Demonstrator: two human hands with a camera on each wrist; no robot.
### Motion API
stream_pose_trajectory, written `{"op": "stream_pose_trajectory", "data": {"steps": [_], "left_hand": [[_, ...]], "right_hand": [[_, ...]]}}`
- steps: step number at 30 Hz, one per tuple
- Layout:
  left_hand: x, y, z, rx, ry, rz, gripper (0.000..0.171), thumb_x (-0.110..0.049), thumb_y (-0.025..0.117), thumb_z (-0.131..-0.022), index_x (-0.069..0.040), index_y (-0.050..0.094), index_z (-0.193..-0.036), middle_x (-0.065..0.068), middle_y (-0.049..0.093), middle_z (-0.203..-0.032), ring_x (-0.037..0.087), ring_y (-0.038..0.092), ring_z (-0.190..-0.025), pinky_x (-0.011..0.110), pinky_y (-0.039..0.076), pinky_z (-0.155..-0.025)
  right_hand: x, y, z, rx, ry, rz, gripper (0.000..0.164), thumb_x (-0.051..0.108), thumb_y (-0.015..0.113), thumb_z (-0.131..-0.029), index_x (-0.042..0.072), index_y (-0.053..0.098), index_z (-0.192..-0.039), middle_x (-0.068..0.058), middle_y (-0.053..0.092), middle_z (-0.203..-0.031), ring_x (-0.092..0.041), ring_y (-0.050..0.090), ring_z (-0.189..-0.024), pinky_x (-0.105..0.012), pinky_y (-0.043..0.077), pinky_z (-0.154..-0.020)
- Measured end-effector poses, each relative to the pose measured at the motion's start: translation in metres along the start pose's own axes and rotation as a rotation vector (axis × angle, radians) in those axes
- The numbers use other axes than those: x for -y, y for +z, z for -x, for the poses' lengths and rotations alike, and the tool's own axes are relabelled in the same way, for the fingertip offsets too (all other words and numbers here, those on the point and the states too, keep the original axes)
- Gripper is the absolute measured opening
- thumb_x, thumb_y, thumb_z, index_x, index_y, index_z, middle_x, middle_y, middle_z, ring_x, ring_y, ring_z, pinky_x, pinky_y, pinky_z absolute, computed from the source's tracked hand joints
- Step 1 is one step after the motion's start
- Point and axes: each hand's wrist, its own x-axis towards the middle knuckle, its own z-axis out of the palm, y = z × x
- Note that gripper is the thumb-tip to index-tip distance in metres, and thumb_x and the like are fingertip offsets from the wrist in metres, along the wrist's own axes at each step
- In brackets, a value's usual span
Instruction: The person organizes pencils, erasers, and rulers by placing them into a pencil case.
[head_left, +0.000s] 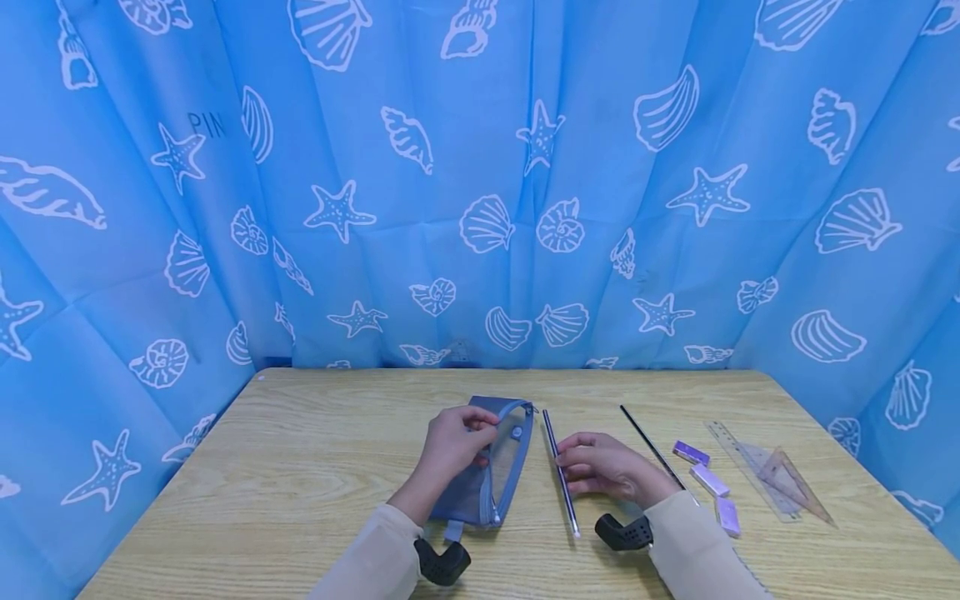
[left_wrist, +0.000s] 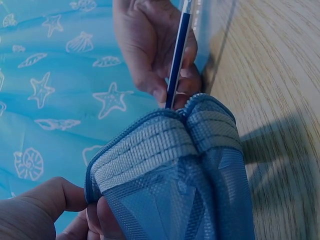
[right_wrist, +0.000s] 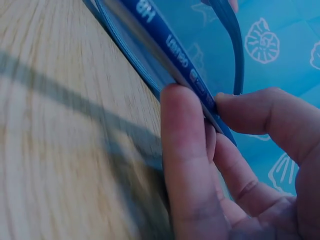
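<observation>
A blue mesh zippered pencil pouch is on the table, its zipper side parted. My left hand pinches the edge of its opening; in the left wrist view the thumb and fingers grip the zipper rim. Just right of the pouch, my right hand holds a blue-and-white striped pencil between thumb and fingers. Lettering shows along the pencil in the right wrist view. Seen from the left wrist, the pencil stands beyond the pouch's zipper edge; whether they touch I cannot tell.
Right of my right hand lies a dark pencil. Beyond it are a purple eraser and two lilac ones. A clear ruler and a set square overlap at the far right. A blue shell-patterned curtain hangs behind the table.
</observation>
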Motion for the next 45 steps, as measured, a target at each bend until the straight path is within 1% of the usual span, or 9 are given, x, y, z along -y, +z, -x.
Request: {"op": "stream_pose_trajectory", "data": {"steps": [5,13,18,22,28,36,45], "left_hand": [[-0.001,0.000,0.000,-0.006,-0.001,-0.005,0.021,-0.010,0.066,-0.083,-0.004,0.074,-0.101,0.001,0.062,-0.078,0.012,0.061,-0.064,0.028,0.059,-0.052],[-0.001,0.001,-0.001,-0.009,0.001,0.006,0.020,-0.009,0.067,-0.083,-0.003,0.074,-0.101,0.001,0.062,-0.078,0.012,0.061,-0.064,0.028,0.059,-0.052],[-0.001,0.001,-0.001,-0.011,0.004,0.002,0.020,-0.009,0.067,-0.083,-0.004,0.074,-0.101,0.001,0.061,-0.078,0.012,0.061,-0.065,0.028,0.059,-0.052],[-0.001,0.002,0.000,-0.012,0.007,0.001,0.020,-0.008,0.067,-0.083,-0.003,0.074,-0.101,0.001,0.062,-0.078,0.013,0.061,-0.065,0.028,0.059,-0.052],[-0.001,0.003,0.001,-0.008,0.007,0.001,0.020,-0.008,0.067,-0.083,-0.003,0.074,-0.100,0.001,0.062,-0.079,0.012,0.061,-0.066,0.028,0.059,-0.052],[0.000,0.004,0.000,-0.008,0.004,0.017,0.020,-0.008,0.067,-0.083,-0.003,0.074,-0.101,0.001,0.062,-0.078,0.012,0.061,-0.065,0.028,0.059,-0.052],[0.001,0.004,0.000,-0.005,0.001,0.016,0.020,-0.009,0.067,-0.083,-0.002,0.074,-0.101,0.001,0.062,-0.078,0.012,0.061,-0.064,0.028,0.059,-0.052]], "right_hand": [[0.001,0.005,0.001,0.028,-0.007,0.014,0.021,0.007,0.062,-0.091,-0.001,0.058,-0.110,-0.002,0.066,-0.085,-0.009,0.065,-0.073,-0.025,0.061,-0.069],[0.002,0.012,0.000,0.043,-0.006,0.026,0.022,0.007,0.061,-0.090,0.000,0.057,-0.110,-0.002,0.065,-0.084,-0.009,0.064,-0.072,-0.025,0.061,-0.066],[0.003,0.017,0.001,0.046,-0.007,0.028,0.024,0.007,0.060,-0.090,-0.003,0.056,-0.112,-0.001,0.065,-0.084,-0.009,0.064,-0.073,-0.025,0.061,-0.067],[0.003,0.021,-0.001,0.040,-0.013,0.027,0.028,0.007,0.060,-0.091,-0.006,0.056,-0.116,-0.001,0.065,-0.085,-0.009,0.064,-0.074,-0.026,0.061,-0.070],[0.002,0.027,-0.003,-0.005,-0.024,0.032,0.032,0.007,0.062,-0.091,-0.009,0.055,-0.118,-0.002,0.067,-0.086,-0.010,0.066,-0.075,-0.029,0.062,-0.072],[0.002,0.038,-0.004,-0.040,-0.043,0.065,0.034,0.009,0.061,-0.091,-0.008,0.054,-0.119,-0.001,0.065,-0.082,-0.009,0.065,-0.072,-0.028,0.062,-0.069],[0.001,0.042,-0.007,-0.057,-0.052,0.059,0.033,0.009,0.060,-0.091,-0.007,0.051,-0.119,0.000,0.064,-0.074,-0.008,0.063,-0.066,-0.026,0.061,-0.063]]}}
